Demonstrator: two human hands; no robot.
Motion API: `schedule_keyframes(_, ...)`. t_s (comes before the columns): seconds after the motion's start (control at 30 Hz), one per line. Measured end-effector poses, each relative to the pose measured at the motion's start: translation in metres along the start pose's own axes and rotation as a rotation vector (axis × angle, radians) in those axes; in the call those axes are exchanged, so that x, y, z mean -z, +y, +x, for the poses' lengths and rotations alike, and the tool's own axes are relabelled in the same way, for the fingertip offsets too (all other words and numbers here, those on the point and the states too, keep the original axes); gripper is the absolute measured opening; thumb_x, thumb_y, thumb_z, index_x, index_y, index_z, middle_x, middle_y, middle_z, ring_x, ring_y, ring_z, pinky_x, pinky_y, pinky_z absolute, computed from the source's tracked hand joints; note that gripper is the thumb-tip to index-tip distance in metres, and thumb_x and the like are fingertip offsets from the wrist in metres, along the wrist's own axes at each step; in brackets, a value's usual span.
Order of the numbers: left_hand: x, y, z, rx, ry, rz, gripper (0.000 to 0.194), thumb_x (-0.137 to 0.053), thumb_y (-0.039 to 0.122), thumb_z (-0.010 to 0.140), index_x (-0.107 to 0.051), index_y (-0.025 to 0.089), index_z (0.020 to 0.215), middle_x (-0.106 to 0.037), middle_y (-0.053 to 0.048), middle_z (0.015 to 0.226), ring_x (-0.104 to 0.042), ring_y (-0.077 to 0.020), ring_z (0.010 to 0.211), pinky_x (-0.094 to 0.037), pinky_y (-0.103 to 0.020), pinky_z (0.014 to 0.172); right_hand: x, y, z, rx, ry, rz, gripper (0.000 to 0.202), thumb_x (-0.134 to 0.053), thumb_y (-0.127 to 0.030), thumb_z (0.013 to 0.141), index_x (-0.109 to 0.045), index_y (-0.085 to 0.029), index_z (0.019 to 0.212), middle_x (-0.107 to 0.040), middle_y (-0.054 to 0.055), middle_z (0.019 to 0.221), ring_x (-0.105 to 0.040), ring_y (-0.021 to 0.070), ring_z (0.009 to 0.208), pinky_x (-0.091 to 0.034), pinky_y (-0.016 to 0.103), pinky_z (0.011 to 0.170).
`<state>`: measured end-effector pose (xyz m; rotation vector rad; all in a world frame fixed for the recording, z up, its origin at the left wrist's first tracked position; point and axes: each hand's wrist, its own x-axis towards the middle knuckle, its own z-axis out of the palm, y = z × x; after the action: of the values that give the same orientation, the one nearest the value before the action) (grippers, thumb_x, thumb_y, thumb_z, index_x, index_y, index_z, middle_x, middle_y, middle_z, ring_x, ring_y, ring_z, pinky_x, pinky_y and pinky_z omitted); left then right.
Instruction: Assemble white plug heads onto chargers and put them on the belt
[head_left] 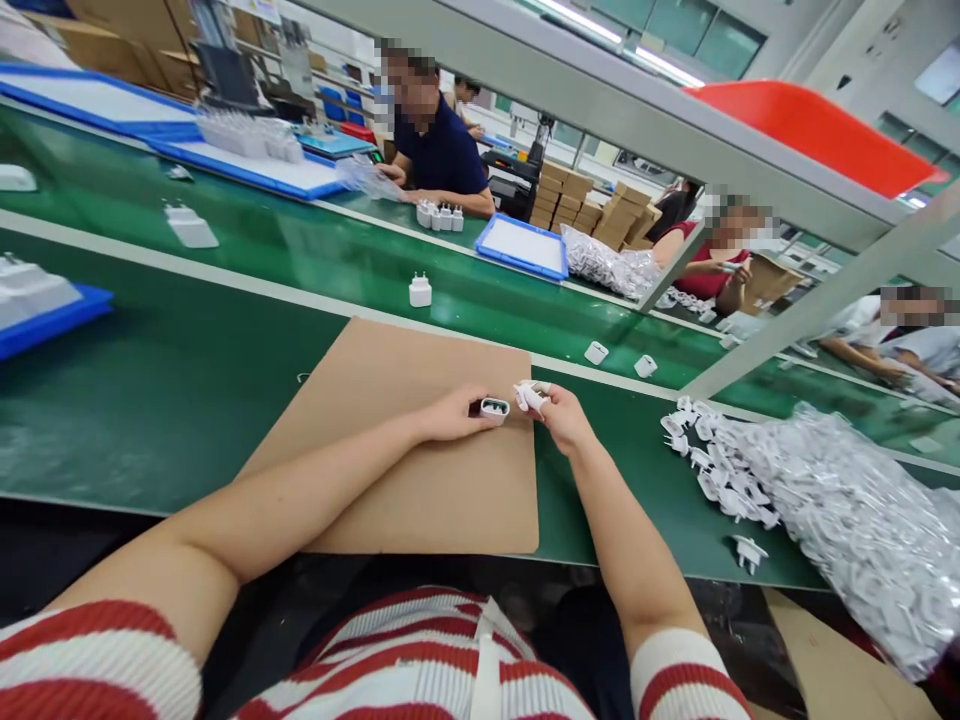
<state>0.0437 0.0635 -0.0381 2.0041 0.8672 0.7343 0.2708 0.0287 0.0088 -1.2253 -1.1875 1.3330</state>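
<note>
My left hand (455, 414) is closed around a white charger housing (495, 410), its open end facing right with dark parts showing inside. Just to the right, my right hand (564, 412) pinches a small white plug cover (531, 397), a short gap away from the housing. Both hands are above a brown cardboard sheet (420, 480) on the green bench. Loose white plug covers (720, 460) spill from a clear plastic bag (862, 520) at the right, and a single cover (748, 552) lies near the bench edge.
Beyond the bench runs a green conveyor belt (315, 270) carrying white chargers (421, 290). A blue tray (60, 320) of chargers stands at the left. Overhead is a grey beam with a red bin (810, 135). Co-workers (442, 150) sit across the belt.
</note>
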Motion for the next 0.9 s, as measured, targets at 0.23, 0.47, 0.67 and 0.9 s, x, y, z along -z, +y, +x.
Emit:
schedule_keyframes(0.23, -0.012, 0.01, 0.005, 0.008, 0.069, -0.071, 0.049, -0.075, 0.05, 0.078, -0.073, 0.017, 0.115, -0.075, -0.009, 0.109, -0.069, -0.0266, 0.097, -0.055, -0.039, 0.088, -0.007, 0.01, -0.008, 0.149, 0.116, -0.068, 0.039, -0.089, -0.043, 0.062, -0.075, -0.021, 0.091, -0.075, 0.003, 0.087, -0.064, 0.0166, 0.078, -0.054, 0.032, 0.077)
schedule_keyframes(0.47, -0.016, 0.011, 0.005, 0.034, 0.062, -0.125, 0.046, -0.078, 0.049, 0.078, -0.075, 0.017, 0.111, -0.074, -0.008, 0.104, -0.069, -0.0247, 0.093, -0.056, -0.038, 0.088, -0.007, 0.009, -0.009, 0.194, 0.134, -0.124, 0.032, -0.083, -0.039, 0.068, -0.073, -0.022, 0.093, -0.069, 0.0, 0.08, -0.059, 0.0146, 0.067, -0.053, 0.032, 0.067)
schedule_keyframes(0.67, -0.006, 0.007, 0.005, -0.053, -0.027, -0.176, 0.069, -0.076, 0.04, 0.082, -0.061, 0.026, 0.147, -0.072, -0.006, 0.112, -0.067, -0.022, 0.1, -0.054, -0.037, 0.097, 0.003, 0.003, -0.012, 0.16, 0.055, -0.066, 0.042, -0.089, -0.036, 0.066, -0.076, -0.023, 0.103, -0.077, 0.004, 0.1, -0.069, 0.019, 0.09, -0.057, 0.038, 0.091)
schedule_keyframes(0.9, -0.012, 0.011, 0.001, 0.049, 0.053, -0.107, 0.059, -0.084, 0.048, 0.075, -0.069, 0.019, 0.124, -0.067, -0.006, 0.104, -0.059, -0.0195, 0.082, -0.054, -0.034, 0.08, 0.007, 0.01, -0.009, 0.088, 0.184, -0.114, 0.04, -0.089, -0.046, 0.066, -0.079, -0.02, 0.096, -0.077, 0.005, 0.09, -0.065, 0.0178, 0.076, -0.056, 0.036, 0.075)
